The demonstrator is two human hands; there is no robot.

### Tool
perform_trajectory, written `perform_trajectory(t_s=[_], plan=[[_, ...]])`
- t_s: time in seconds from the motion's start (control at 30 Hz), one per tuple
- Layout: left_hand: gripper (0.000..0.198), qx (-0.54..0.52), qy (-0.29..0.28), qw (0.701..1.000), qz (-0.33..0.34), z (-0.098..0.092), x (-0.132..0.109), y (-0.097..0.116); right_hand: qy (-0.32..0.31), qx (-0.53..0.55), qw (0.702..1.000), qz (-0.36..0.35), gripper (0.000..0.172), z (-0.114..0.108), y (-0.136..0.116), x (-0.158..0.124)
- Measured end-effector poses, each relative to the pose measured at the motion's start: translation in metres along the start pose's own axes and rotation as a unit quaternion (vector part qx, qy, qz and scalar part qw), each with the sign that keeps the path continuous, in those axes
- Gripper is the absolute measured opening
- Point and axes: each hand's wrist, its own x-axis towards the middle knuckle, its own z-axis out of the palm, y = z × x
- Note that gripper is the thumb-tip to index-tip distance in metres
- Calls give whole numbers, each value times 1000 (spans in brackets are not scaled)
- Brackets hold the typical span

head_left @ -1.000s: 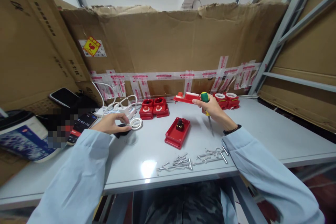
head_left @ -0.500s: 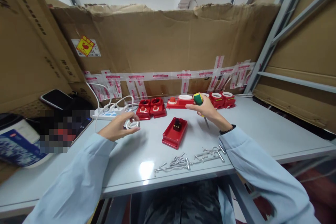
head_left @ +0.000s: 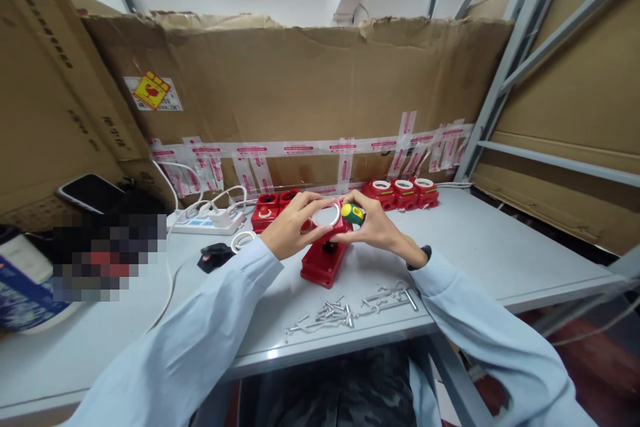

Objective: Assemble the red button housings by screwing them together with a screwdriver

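Both my hands meet over the middle of the table around a red housing cover [head_left: 342,227] with a white round face. My left hand [head_left: 290,225] grips its left side with fingers curled. My right hand [head_left: 374,223] pinches the right side and also keeps a screwdriver [head_left: 353,214] with a green and yellow handle in its grasp; the shaft is hidden. Just below them lies an open red box base [head_left: 320,271] with a black part [head_left: 329,247] inside. A white ring [head_left: 243,241] lies left of my left wrist, beside a black object [head_left: 215,257].
Loose screws and metal pins [head_left: 333,313] lie near the front edge. Several red units with white rings [head_left: 403,192] stand at the back right, more red boxes [head_left: 264,212] at the back left. A power strip [head_left: 205,221] with white cables and a phone [head_left: 93,193] are at left.
My left hand has let go of the white ring on the table and moved right. The red cover from the back row is now lifted between both hands. My right hand has moved left, still with the screwdriver.
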Motion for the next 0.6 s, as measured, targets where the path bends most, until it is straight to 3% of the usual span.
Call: perform_trajectory(t_s=[0.07,0.2,0.37,0.6], plan=[[46,14,13,1000,19,-2,0,0,19,24,999,-23,55,0,-1,0],[45,15,64,997,39,-8,0,6,46,88,995,-33,76,-5,-4,3],[47,8,119,992,48,-7,0,18,15,168,985,-29,72,-5,-8,2],[49,-42,145,988,10,8,-7,21,75,64,991,-88,74,0,-17,-4]])
